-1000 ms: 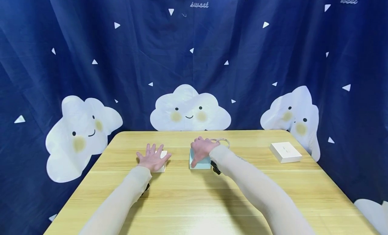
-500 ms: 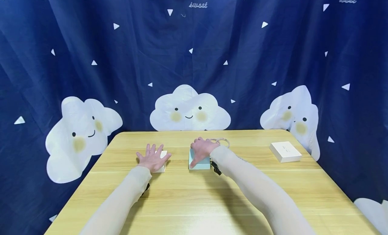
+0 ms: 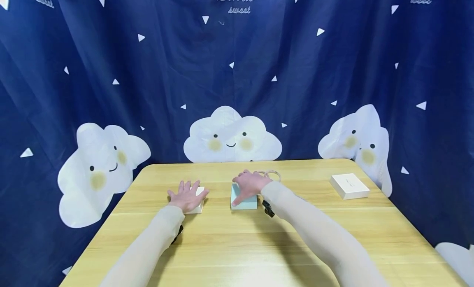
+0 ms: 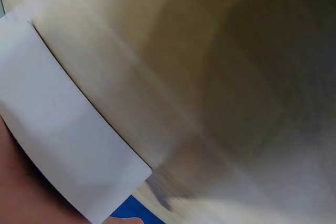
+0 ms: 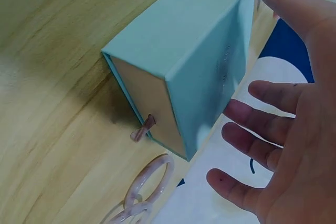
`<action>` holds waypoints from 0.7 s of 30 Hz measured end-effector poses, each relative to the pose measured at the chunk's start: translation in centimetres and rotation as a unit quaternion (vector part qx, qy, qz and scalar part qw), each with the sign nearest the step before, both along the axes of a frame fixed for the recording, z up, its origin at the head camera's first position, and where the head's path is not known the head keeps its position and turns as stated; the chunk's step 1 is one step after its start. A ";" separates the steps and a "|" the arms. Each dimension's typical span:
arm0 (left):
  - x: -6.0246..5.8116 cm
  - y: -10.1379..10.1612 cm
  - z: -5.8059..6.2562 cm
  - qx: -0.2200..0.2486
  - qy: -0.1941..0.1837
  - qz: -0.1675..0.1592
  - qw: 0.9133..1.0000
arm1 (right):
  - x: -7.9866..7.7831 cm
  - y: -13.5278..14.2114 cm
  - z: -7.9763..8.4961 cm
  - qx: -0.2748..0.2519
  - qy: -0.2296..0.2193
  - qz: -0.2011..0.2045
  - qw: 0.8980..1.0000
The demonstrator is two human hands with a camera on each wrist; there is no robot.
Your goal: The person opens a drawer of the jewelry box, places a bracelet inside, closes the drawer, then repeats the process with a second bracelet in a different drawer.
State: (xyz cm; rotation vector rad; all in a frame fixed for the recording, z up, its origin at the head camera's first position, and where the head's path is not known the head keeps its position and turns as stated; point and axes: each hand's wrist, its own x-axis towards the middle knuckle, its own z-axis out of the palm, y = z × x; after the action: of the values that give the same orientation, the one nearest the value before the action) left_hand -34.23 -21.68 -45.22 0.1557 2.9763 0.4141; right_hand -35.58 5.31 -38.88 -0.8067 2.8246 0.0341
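My left hand (image 3: 186, 197) lies palm down with spread fingers over a small white box (image 3: 198, 206) on the table, covering much of it. In the left wrist view, one plain side of the white box (image 4: 68, 119) shows beside part of the hand. To the right, my right hand (image 3: 249, 185) is over a pale teal box (image 3: 247, 204), thumb near its front left corner. The right wrist view shows its loosely spread fingers (image 5: 262, 116) beside the face of the teal box (image 5: 210, 87), not curled round it. A brownish ribbon tab (image 5: 144, 128) sticks out of the box's side.
Pale marbled loops (image 5: 142, 192) lie just behind the teal box. Another white box (image 3: 349, 186) sits near the right edge of the wooden table (image 3: 229, 237). A dark blue curtain (image 3: 163, 73) with cloud faces hangs behind the table.
The head view has tilted slightly upward. My right wrist has shifted a little to the right, with the hand still over the teal box. My left hand stays on the white box.
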 end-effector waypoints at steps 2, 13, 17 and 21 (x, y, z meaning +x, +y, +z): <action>-0.1 0.0 0.1 0.003 -0.003 -0.001 1.000 | 0.2 0.4 0.2 -0.015 0.002 0.004 1.000; -0.3 0.2 0.1 0.007 0.009 -0.013 1.000 | 0.6 2.9 -0.1 -0.079 0.029 0.022 0.996; -0.2 1.6 0.7 0.008 0.032 -0.034 0.999 | 0.8 3.6 -0.2 -0.087 0.037 0.031 0.995; -0.2 3.4 1.1 0.003 0.039 -0.052 0.998 | 0.8 4.2 -0.5 -0.090 0.049 0.043 0.994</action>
State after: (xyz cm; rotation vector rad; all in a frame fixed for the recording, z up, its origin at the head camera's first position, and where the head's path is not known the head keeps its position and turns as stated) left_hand -34.44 -18.29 -44.11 0.3339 3.0266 0.4130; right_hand -34.82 9.55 -39.43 -0.9900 2.9151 -0.1762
